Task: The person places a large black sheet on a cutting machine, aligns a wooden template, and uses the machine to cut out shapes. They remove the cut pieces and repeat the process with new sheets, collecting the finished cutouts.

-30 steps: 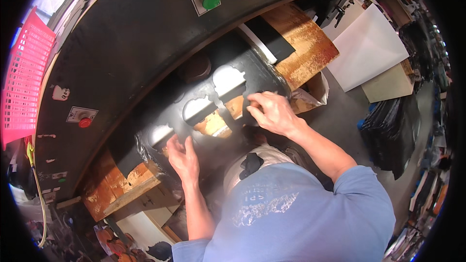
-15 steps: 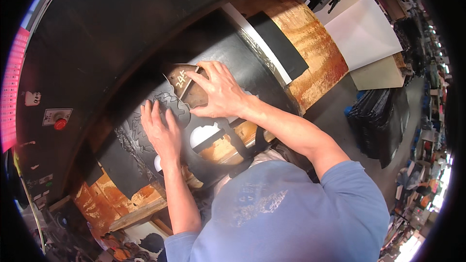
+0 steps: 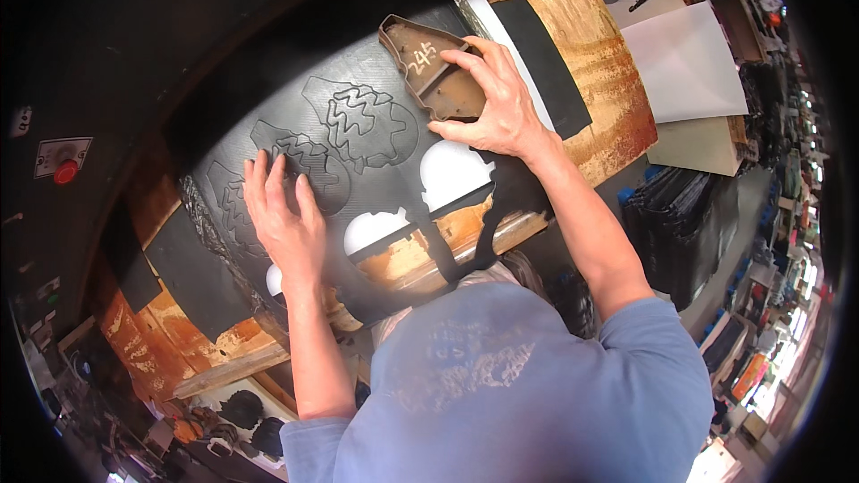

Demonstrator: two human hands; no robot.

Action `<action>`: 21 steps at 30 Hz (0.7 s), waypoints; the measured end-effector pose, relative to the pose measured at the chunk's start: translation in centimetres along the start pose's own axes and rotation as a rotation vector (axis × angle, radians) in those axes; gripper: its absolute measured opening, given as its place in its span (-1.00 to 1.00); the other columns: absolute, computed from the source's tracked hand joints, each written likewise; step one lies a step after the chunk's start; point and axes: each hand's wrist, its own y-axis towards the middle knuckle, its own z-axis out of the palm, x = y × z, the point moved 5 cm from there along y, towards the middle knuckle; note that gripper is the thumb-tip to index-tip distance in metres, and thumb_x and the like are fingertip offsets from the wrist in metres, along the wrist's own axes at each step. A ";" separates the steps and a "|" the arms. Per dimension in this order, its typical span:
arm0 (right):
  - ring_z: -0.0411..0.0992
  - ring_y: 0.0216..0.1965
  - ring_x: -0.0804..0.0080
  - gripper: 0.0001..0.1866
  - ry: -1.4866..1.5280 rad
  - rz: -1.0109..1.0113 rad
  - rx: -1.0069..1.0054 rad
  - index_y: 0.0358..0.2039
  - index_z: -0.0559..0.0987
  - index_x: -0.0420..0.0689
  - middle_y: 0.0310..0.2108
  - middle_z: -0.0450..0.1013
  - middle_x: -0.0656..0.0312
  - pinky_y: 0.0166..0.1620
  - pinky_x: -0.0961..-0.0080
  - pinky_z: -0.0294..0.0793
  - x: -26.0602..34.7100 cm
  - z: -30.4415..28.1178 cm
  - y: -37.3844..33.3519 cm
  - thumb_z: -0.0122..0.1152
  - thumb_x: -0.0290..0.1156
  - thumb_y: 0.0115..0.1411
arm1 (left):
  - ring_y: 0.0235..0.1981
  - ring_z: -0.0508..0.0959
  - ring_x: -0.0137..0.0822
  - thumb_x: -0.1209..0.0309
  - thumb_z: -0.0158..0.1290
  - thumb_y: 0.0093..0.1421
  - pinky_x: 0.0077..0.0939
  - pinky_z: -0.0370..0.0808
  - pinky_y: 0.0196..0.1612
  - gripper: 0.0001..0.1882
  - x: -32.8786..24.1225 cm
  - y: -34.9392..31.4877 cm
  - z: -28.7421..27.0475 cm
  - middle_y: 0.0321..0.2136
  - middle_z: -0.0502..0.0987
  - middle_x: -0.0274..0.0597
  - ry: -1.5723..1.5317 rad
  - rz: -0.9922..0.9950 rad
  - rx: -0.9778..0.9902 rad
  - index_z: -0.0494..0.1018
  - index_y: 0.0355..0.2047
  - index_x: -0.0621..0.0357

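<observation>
My right hand (image 3: pixel 501 105) grips the right edge of a brown metal cutting die (image 3: pixel 428 52), with thumb and fingers spread around its rim. The die has a sole-like outline, a crossbar and chalk marks. It is at the far right part of a black textured rubber sheet (image 3: pixel 362 61); whether it touches the sheet I cannot tell. My left hand (image 3: pixel 291 228) lies with fingers apart on the sheet, over cut outlines. Just beyond its fingertips are zigzag-edged sole-shaped pieces, one of them fully visible (image 3: pixel 371 130). Rounded cut-out holes run along the sheet's near side.
A white strip (image 3: pixel 492 13) and a black panel (image 3: pixel 548 67) lie to the right on the worn wooden board (image 3: pixel 608 72). White sheets (image 3: pixel 684 63) are stacked farther right. A dark machine with a red button (image 3: pixel 65 171) stands at the left.
The cutting die has moved right and away in my right hand, uncovering a cut sole-shaped outline. My left hand stays on the sheet. The whole view has shifted.
</observation>
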 end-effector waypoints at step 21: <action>0.20 0.46 -0.26 0.18 -0.026 -0.099 -0.050 0.40 0.41 -0.15 0.40 0.28 -0.18 0.51 -0.07 0.21 0.4 -0.7 0.4 0.77 0.06 -0.20 | -0.30 0.60 -0.01 0.67 0.28 0.13 -0.17 0.51 -0.18 -0.73 -7.9 -12.2 -3.1 -0.36 0.61 -0.07 -0.366 0.182 0.076 0.59 -0.15 0.19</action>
